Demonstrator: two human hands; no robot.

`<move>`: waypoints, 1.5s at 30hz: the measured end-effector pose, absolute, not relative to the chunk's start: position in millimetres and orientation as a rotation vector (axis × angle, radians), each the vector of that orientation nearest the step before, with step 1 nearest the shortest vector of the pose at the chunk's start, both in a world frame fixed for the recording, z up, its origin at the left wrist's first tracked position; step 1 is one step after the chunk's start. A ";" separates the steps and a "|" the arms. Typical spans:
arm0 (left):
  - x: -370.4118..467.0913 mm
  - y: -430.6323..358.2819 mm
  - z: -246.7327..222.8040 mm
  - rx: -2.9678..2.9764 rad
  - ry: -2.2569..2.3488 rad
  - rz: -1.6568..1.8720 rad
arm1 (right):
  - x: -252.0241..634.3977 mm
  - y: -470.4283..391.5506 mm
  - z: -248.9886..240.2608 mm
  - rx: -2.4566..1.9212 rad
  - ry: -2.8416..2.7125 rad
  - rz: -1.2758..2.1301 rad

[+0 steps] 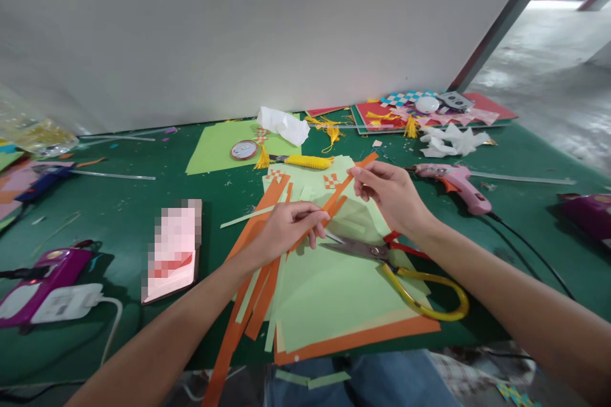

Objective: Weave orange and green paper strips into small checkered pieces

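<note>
An orange paper strip (340, 189) stretches between my two hands, above a stack of pale green paper (324, 305). My left hand (293, 226) pinches its lower end. The fingers of my right hand (379, 184) are closed on the upper end. Scissors (365, 249) with one red and one yellow handle lie partly spread on the green paper, just below my hands. More orange paper strips (262, 299) and thin green ones lie under and beside my left forearm. A small orange-and-white woven paper piece (330, 181) sits close behind the held strip.
Behind the paper lies a yellow utility knife (308, 161). A pink glue gun (453, 183) with a cord is at the right. A phone (174, 251) and a purple power strip (52, 286) lie at the left. Crumpled white tissue (284, 125) and yellow tassels are farther back, near a wall.
</note>
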State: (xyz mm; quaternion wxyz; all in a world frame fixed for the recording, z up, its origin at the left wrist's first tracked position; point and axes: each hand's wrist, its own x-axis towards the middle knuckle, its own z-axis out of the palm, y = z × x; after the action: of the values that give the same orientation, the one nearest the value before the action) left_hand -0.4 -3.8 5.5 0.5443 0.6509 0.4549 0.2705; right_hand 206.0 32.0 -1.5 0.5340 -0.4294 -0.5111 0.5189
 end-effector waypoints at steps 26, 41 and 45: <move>-6.2 3.6 -4.7 1.436 1.052 0.637 | 215.1 42.9 2.9 -0.915 -0.956 1.362; -4.7 5.2 -2.5 1.463 1.054 0.600 | 209.1 33.6 3.4 -0.809 -1.094 1.605; -3.2 5.5 -0.4 1.445 1.081 0.594 | 208.2 32.5 1.2 -0.816 -1.165 1.730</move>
State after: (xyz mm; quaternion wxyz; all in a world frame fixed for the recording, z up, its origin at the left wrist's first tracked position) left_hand -3.2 5.5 -0.4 0.5820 0.6186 0.4626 0.2541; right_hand 208.2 32.5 1.2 0.4360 -0.3281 -0.4682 0.6951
